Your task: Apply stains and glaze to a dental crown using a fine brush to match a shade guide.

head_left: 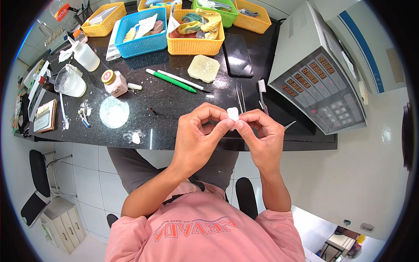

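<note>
A small white tooth-shaped piece [233, 114] is pinched at the fingertips of both hands, just above the front edge of the black bench. My left hand [198, 131] grips it from the left between thumb and forefinger, its other fingers curled. From the right, my right hand [262, 133] holds the same piece with thumb and forefinger. The underside of the piece is hidden by the fingertips. Right behind it lie metal tweezers [240, 97], and a toothbrush [262, 89] rests a little to their right.
A grey machine with red digital displays [310, 76] stands at the right. Behind are a blue basket [142, 46] and a yellow basket [195, 46]. Pens [172, 81], a honeycomb block [203, 68], a black phone [238, 56], a jar [115, 85] and a plastic cup [71, 82] sit on the bench.
</note>
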Action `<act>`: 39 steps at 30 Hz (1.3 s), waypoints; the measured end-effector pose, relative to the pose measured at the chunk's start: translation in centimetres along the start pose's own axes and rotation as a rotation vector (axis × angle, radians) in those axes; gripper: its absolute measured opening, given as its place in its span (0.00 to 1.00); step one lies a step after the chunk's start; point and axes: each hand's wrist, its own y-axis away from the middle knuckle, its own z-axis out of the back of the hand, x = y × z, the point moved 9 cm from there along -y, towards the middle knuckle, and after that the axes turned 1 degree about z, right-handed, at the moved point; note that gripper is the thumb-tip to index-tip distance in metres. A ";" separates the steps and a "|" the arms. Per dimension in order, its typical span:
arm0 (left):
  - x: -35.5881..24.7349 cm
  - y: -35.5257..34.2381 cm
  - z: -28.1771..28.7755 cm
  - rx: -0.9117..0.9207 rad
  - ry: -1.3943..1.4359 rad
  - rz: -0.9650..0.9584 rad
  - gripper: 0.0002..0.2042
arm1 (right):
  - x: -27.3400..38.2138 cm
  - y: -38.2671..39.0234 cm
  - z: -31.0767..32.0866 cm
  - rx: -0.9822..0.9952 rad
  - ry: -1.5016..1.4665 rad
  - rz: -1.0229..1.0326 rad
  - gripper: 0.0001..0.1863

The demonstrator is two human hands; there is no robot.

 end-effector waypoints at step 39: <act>-0.5 -0.8 -0.3 -0.025 -0.045 0.010 0.05 | -1.3 0.1 1.0 0.008 -0.086 -0.059 0.08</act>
